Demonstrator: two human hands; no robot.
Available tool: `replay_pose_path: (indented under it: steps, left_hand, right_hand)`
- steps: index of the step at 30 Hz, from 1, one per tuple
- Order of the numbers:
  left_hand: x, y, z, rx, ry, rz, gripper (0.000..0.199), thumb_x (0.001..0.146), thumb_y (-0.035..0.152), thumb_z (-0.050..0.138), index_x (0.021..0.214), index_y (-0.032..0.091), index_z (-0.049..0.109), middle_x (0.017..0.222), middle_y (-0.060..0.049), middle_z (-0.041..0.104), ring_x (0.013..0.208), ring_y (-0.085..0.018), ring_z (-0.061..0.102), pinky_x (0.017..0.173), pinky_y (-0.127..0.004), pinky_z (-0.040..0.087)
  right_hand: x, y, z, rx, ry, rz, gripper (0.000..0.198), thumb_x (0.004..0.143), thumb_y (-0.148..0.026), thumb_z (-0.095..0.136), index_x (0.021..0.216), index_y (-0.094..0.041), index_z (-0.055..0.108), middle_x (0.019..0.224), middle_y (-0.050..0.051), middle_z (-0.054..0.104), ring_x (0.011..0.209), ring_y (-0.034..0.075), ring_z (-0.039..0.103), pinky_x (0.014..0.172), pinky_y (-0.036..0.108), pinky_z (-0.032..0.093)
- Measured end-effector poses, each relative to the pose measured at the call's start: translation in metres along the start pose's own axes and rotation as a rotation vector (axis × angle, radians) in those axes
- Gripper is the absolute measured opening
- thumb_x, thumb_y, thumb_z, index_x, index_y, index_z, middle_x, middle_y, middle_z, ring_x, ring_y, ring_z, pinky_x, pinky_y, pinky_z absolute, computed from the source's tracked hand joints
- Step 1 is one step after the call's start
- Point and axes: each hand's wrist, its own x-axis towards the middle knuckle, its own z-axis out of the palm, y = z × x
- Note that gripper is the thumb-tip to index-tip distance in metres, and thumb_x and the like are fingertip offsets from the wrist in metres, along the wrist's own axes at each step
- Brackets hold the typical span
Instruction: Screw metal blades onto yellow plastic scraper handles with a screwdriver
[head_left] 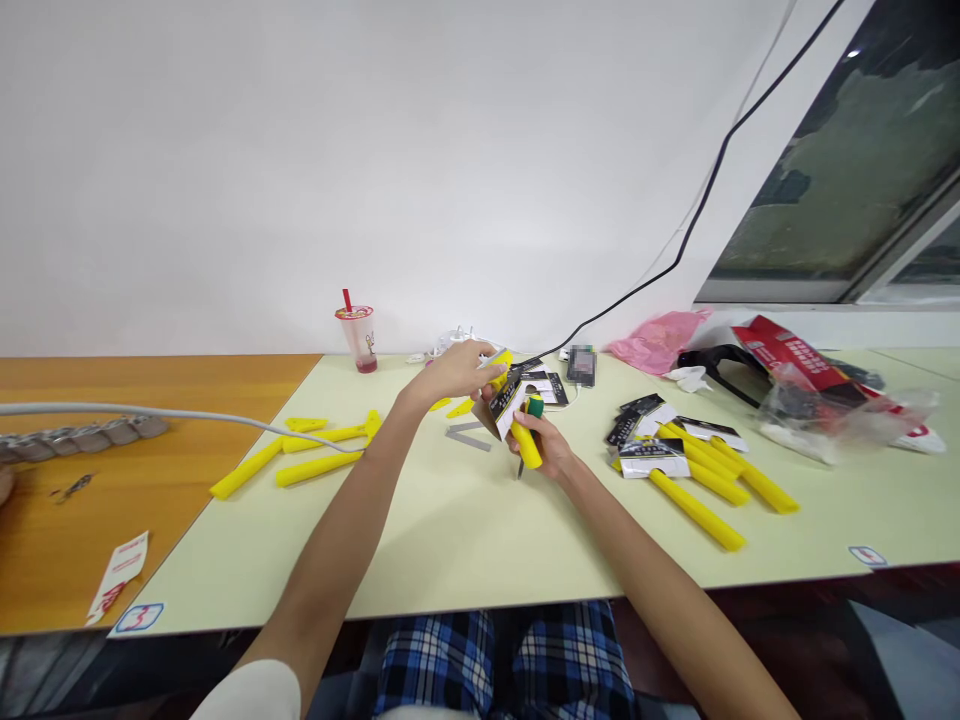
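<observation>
My right hand [546, 447] grips a yellow tool handle [527, 445] with a green collar, held just above the pale green table [465, 540]. My left hand [466, 368] pinches the top of a black-and-white printed card [511, 401] wrapped around the tool's upper end, where a second yellow piece [501, 363] shows. A pile of yellow handles with the same cards [679, 455] lies to the right of my right hand. Bare yellow handles [319, 455] lie to the left.
A pink drink cup with a red straw [358, 338] stands at the back. A phone [582, 365] on a black cable, a pink bag [656, 340] and red plastic packaging [810, 385] lie at the back right. An orange table [90, 520] adjoins on the left, with a grey cable over it.
</observation>
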Motion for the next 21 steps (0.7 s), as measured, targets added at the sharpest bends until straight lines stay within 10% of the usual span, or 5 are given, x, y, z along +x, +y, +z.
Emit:
replay_pose_path:
  steps: [7, 13, 21]
  left_hand:
    - [0.0017, 0.0024, 0.0018, 0.066, 0.086, 0.096, 0.048, 0.105, 0.063, 0.055, 0.099, 0.020, 0.076, 0.094, -0.008, 0.077, 0.080, -0.023, 0.068, 0.069, -0.032, 0.046]
    - [0.0040, -0.0037, 0.0014, 0.011, 0.141, 0.095, 0.056, 0.088, 0.066, 0.079, 0.124, 0.024, 0.076, 0.130, -0.012, 0.077, 0.114, -0.030, 0.071, 0.085, -0.032, 0.053]
    - [-0.0010, 0.0007, -0.0062, -0.093, 0.146, 0.159, 0.067, 0.084, 0.057, 0.088, 0.136, 0.020, 0.069, 0.119, -0.010, 0.078, 0.101, -0.023, 0.072, 0.085, -0.031, 0.054]
  right_hand:
    - [0.0012, -0.0040, 0.0019, 0.042, 0.071, -0.038, 0.060, 0.062, -0.045, 0.104, 0.088, -0.024, 0.055, 0.081, -0.002, 0.074, 0.052, 0.008, 0.054, 0.046, 0.020, 0.040]
    - [0.0022, -0.0045, 0.0006, 0.060, 0.103, -0.046, 0.067, 0.061, -0.046, 0.105, 0.100, -0.028, 0.055, 0.089, -0.004, 0.078, 0.055, 0.009, 0.058, 0.049, 0.020, 0.044]
    - [0.0020, -0.0016, -0.0044, -0.010, 0.033, -0.038, 0.062, 0.063, -0.051, 0.104, 0.107, -0.023, 0.070, 0.106, 0.005, 0.080, 0.064, 0.013, 0.067, 0.035, 0.017, 0.020]
